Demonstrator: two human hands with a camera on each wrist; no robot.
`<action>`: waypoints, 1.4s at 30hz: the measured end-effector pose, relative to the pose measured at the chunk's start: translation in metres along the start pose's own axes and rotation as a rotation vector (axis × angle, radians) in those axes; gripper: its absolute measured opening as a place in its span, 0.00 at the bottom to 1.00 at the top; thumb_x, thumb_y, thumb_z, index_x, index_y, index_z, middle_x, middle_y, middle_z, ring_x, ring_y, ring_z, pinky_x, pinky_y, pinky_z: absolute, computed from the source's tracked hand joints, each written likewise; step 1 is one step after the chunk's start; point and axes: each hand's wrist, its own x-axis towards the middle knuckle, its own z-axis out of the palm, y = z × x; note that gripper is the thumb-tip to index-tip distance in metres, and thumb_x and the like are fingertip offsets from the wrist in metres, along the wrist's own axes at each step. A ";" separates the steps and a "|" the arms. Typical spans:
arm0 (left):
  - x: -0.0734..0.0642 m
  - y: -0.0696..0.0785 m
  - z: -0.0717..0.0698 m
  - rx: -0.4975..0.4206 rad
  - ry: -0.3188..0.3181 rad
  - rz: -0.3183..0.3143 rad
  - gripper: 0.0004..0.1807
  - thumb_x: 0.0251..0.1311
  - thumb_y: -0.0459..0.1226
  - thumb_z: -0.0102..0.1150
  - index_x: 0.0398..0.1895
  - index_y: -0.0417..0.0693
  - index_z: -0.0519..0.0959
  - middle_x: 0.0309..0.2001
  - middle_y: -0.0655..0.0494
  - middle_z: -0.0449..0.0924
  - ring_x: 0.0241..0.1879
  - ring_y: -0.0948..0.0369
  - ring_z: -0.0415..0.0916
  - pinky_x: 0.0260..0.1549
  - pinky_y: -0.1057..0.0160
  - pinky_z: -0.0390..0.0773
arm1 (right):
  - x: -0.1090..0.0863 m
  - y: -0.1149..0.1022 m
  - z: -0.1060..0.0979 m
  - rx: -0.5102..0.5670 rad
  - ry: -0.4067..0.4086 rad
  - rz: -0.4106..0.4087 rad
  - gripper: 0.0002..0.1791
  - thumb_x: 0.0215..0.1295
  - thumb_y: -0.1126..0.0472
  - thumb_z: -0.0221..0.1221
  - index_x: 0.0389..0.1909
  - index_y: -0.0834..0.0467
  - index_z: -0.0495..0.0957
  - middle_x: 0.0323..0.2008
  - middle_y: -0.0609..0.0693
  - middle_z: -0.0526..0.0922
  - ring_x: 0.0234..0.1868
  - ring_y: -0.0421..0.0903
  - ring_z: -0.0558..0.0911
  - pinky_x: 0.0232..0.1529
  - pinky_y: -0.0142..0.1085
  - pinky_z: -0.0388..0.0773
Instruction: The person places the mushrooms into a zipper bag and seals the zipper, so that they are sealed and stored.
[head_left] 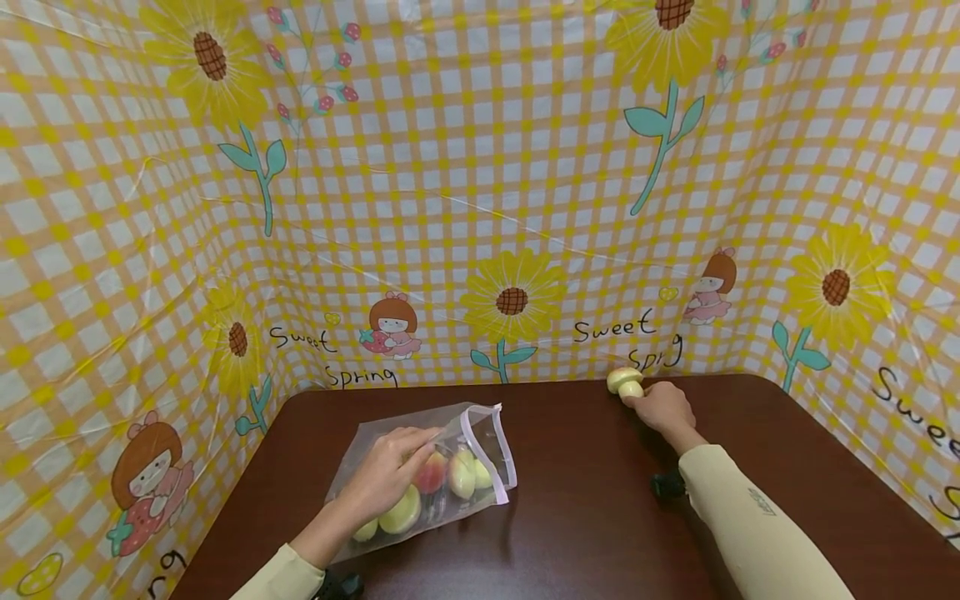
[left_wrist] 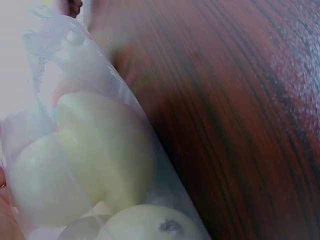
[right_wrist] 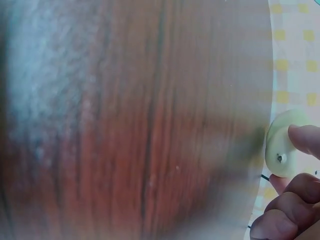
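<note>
A clear zip bag (head_left: 360,454) with a pale lilac zip edge lies on the table, its mouth toward the right. Through the film show a red, peach-like fruit (head_left: 431,473) and several pale yellow-green pieces (left_wrist: 107,150). My left hand (head_left: 390,467) lies over the bag and grips its upper film near the mouth; some fingertips are hard to make out. At the back right, my right hand (head_left: 667,406) pinches a pale mushroom (head_left: 625,381) between thumb and fingers. The right wrist view shows a small dark mark on the rounded end of the mushroom (right_wrist: 281,150).
A dark brown wood-grain table (head_left: 570,508) spreads beneath both hands. Checked cloth (head_left: 480,208) with sunflowers and cartoon figures stands around its back and sides. A dark device (head_left: 667,486) sits at the right wrist, another (head_left: 341,586) at the left.
</note>
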 end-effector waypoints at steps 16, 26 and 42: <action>0.001 0.000 0.000 -0.010 -0.006 -0.014 0.17 0.74 0.45 0.53 0.63 0.62 0.80 0.56 0.63 0.83 0.61 0.58 0.77 0.61 0.48 0.75 | -0.001 -0.002 -0.001 -0.009 0.023 -0.074 0.23 0.64 0.45 0.63 0.33 0.64 0.84 0.23 0.52 0.79 0.23 0.49 0.74 0.22 0.38 0.68; 0.000 0.001 0.001 -0.006 -0.004 -0.029 0.18 0.74 0.46 0.54 0.63 0.62 0.81 0.55 0.63 0.83 0.60 0.57 0.77 0.61 0.48 0.75 | -0.010 -0.012 -0.005 0.000 -0.005 -0.120 0.24 0.66 0.46 0.62 0.40 0.67 0.84 0.25 0.52 0.81 0.24 0.48 0.74 0.24 0.38 0.69; 0.000 0.002 0.002 0.017 0.001 -0.023 0.17 0.74 0.46 0.55 0.62 0.63 0.81 0.54 0.62 0.84 0.59 0.57 0.78 0.60 0.48 0.76 | -0.019 -0.020 -0.003 0.033 0.002 -0.173 0.24 0.66 0.47 0.63 0.45 0.67 0.83 0.22 0.50 0.79 0.22 0.46 0.75 0.23 0.37 0.70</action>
